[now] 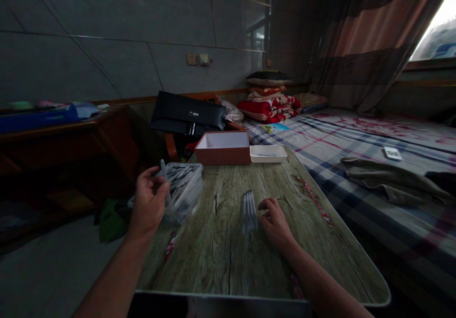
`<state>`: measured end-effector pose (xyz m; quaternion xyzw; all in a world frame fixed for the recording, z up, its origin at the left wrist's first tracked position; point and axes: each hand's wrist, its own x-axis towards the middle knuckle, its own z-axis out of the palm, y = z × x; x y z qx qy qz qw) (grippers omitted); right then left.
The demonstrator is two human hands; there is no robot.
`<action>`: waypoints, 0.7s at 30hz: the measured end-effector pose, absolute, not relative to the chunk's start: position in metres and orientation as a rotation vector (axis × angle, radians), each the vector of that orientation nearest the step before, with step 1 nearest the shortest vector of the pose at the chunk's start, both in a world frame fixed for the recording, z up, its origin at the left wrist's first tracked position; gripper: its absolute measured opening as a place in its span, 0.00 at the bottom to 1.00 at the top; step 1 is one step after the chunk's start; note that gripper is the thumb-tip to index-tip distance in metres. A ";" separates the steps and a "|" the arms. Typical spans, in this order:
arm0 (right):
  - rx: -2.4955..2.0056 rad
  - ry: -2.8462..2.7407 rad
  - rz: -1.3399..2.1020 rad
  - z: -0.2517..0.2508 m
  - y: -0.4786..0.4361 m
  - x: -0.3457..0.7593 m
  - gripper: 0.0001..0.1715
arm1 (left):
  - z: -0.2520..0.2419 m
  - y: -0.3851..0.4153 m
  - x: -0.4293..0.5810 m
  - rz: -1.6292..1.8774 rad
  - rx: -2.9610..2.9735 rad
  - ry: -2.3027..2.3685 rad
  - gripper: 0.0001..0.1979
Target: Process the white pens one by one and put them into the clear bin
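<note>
My left hand (149,199) pinches one slim translucent pen (163,168), held upright at the left edge of the table. Just beside it, a clear plastic box (187,197) holds many similar pens. Several pens (250,211) lie side by side in a row at the middle of the table, pointing away from me. To the right of that row rests my right hand (273,220), its fingers loosely bent and a little apart, with nothing visible in them. Its fingertips are close to the rightmost pen; whether they touch it I cannot tell.
At the table's (213,261) far end stand an open brown box (223,155) with a white inside and a small white tray (268,159) with something thin in it. Behind them leans a black monitor (188,113). A bed (302,142) borders the right side.
</note>
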<state>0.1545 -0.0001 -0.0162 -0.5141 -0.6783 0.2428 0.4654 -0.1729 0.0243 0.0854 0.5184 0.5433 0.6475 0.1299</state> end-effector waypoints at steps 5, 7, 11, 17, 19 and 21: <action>-1.257 -1.665 0.583 -0.016 -0.001 0.154 0.16 | 0.085 0.021 -0.175 1.728 1.721 1.722 0.27; -1.262 -1.660 0.590 -0.015 -0.002 0.154 0.16 | 0.085 0.018 -0.175 1.641 1.796 1.818 0.27; -1.274 -1.660 0.590 -0.015 -0.001 0.154 0.17 | 0.085 0.016 -0.174 1.554 1.807 1.965 0.28; -1.263 -1.662 0.597 -0.016 0.000 0.154 0.17 | 0.076 0.020 -0.179 1.392 1.870 2.077 0.30; -1.261 -1.669 0.594 -0.016 0.000 0.154 0.17 | 0.075 0.021 -0.180 1.342 1.901 2.112 0.28; -1.259 -1.679 0.586 -0.017 0.001 0.154 0.17 | 0.076 0.019 -0.180 1.334 1.909 2.103 0.25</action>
